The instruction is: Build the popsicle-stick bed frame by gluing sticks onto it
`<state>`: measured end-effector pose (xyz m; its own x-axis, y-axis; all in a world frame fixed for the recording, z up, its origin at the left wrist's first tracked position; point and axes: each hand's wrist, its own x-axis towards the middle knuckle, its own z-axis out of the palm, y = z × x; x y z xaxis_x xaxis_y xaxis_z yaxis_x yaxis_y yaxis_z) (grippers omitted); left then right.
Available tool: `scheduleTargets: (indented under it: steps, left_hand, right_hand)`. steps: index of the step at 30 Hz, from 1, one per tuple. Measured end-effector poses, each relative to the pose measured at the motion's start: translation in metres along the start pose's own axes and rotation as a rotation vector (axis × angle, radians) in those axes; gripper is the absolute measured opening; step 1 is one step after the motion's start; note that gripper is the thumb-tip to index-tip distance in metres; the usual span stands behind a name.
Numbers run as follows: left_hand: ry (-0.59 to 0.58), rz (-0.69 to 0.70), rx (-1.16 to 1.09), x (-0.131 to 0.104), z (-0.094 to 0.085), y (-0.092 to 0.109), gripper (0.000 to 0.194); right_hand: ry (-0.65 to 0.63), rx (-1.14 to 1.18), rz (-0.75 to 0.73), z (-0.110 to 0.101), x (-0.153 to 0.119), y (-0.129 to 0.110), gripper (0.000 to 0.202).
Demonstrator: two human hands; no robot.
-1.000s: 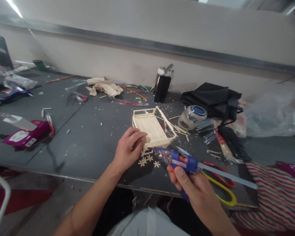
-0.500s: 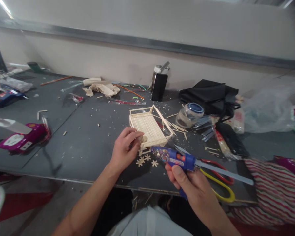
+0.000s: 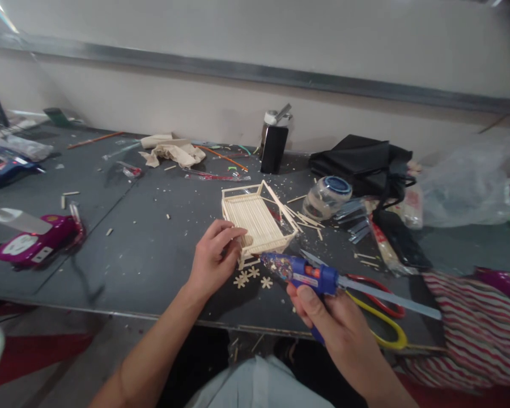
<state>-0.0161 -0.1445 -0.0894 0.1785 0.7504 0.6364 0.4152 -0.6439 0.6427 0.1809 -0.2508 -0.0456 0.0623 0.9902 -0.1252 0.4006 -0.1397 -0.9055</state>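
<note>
A small frame of pale wooden sticks (image 3: 255,221) with a slatted bed and low rails lies tilted on the dark table. At its near left corner is my left hand (image 3: 216,252), fingers closed on that corner. My right hand (image 3: 327,317) is wrapped round the handle of a blue glue gun (image 3: 306,273), whose tip points left at the frame's near edge. A long clear glue stick (image 3: 391,296) sticks out of the gun's rear. Small star-shaped wooden pieces (image 3: 266,282) lie just below the frame.
Scissors with red and yellow handles (image 3: 393,334) lie under and beside my right hand. Beyond are a clear jar (image 3: 327,198), loose sticks (image 3: 308,218), an upright phone (image 3: 274,149) and a black bag (image 3: 357,161). A purple glue gun (image 3: 36,241) rests at left.
The view has shifted very slightly. Both hands, the blue glue gun and the stick frame keep nearly the same positions relative to one another.
</note>
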Motion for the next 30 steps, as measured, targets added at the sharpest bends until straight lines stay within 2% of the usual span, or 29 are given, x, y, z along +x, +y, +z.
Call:
scheduleTargets:
  steps: [18,30]
  left_hand:
    - [-0.006,-0.008,-0.024,-0.0006,-0.0003,0.0008,0.030]
    - [-0.007,0.006,-0.016,-0.0017,-0.0009,-0.0001,0.031]
  right_hand:
    - [-0.012,-0.013,0.021,0.0022,-0.0012,0.0001,0.043]
    - [-0.017,-0.015,-0.045,0.0059,0.0005,-0.0008,0.041]
